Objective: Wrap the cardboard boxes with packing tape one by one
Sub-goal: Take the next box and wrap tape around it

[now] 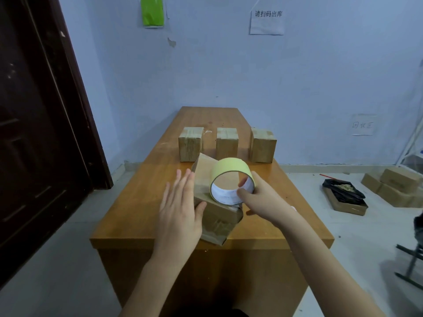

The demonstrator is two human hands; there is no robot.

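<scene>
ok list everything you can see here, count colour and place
box being wrapped: 1, brown, tilted at table's near end
upright boxes: 3, brown, row across mid table
tape roll: 1, yellow-green, white core, over the tilted box
table: 1, orange-brown wood, centre
door: 1, dark brown, left
paper notes: 2, white, back wall
green sheet: 1, wall top
floor boxes: several, brown, right
left hand: fingers straight, against the box's side
right hand: grip on the tape roll
</scene>
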